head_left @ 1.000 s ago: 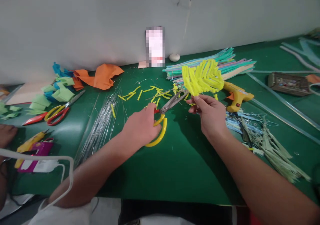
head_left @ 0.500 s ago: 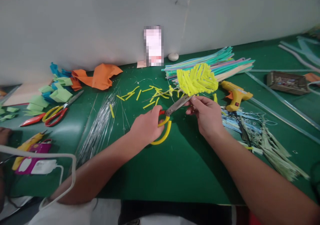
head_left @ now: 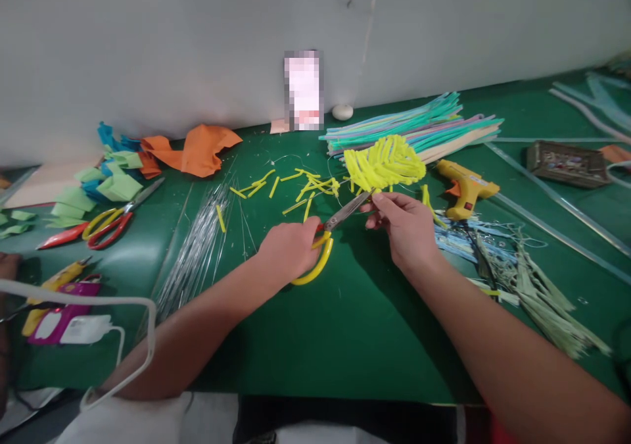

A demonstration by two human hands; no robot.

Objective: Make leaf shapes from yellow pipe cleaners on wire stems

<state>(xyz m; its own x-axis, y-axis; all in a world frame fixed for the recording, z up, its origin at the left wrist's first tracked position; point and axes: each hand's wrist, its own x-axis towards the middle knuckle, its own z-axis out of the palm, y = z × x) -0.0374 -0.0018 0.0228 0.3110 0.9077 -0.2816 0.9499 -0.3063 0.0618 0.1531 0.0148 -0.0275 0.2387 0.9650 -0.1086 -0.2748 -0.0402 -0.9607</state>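
Note:
In my left hand (head_left: 290,249) is a pair of scissors (head_left: 342,216) with yellow and red handles, its blades pointing up to the right. The blade tips lie at the lower edge of a bright yellow leaf-like piece (head_left: 385,162) made of rows of fuzzy pipe cleaner. Thumb and fingertips of my right hand (head_left: 407,228) pinch this piece at its lower end. Short yellow pipe cleaner offcuts (head_left: 252,185) are scattered on the green table (head_left: 315,345) to the left of the piece. Exactly where the blades bite is too small to tell.
Behind the leaf lie bundled pipe cleaners (head_left: 394,125). A yellow glue gun (head_left: 466,191) and pale green fibres (head_left: 547,299) are at right. Thin wires (head_left: 197,246), orange cloth (head_left: 197,151) and other scissors (head_left: 113,223) lie left. A phone (head_left: 303,92) leans on the wall.
The yellow leaf-like piece has dipped and tilted slightly, shifting a little left. My left hand and the scissors have moved slightly left, and the blades look closer together.

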